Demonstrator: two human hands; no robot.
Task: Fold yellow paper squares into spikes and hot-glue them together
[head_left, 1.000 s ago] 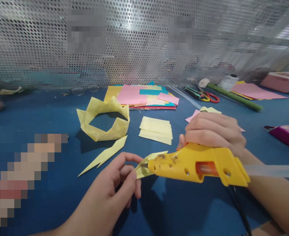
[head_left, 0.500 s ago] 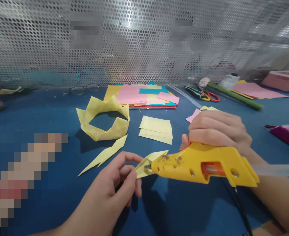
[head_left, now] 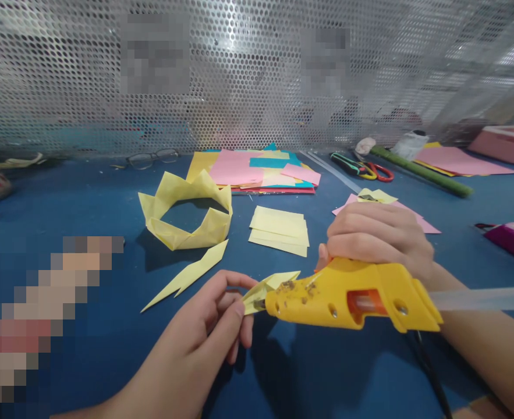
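Between thumb and fingers, my left hand (head_left: 211,329) pinches a folded yellow paper piece (head_left: 278,280). My right hand (head_left: 376,235) is wrapped round the handle of a yellow hot glue gun (head_left: 326,297), a clear glue stick (head_left: 479,298) jutting from its back. The gun's nozzle is at the inside of the folded piece, close to my left fingertips; I cannot tell whether it touches. Left of this lies another folded yellow paper piece (head_left: 187,276). Behind that stands a ring of joined yellow folded paper (head_left: 187,233). A few yellow paper rectangles (head_left: 278,227) lie overlapped beyond my hands.
Coloured paper sheets (head_left: 234,169) are stacked at the back, before a perforated metal screen (head_left: 248,75). Scissors (head_left: 381,172), a cutter (head_left: 346,164) and a green stem (head_left: 422,170) lie back right. Eyeglasses (head_left: 152,158) rest back left. A pixelated patch covers the left side.
The glue gun and my right hand have shifted slightly left, the nozzle further into the folded paper. More of the pink paper behind my right hand shows. My left hand keeps its pinch.
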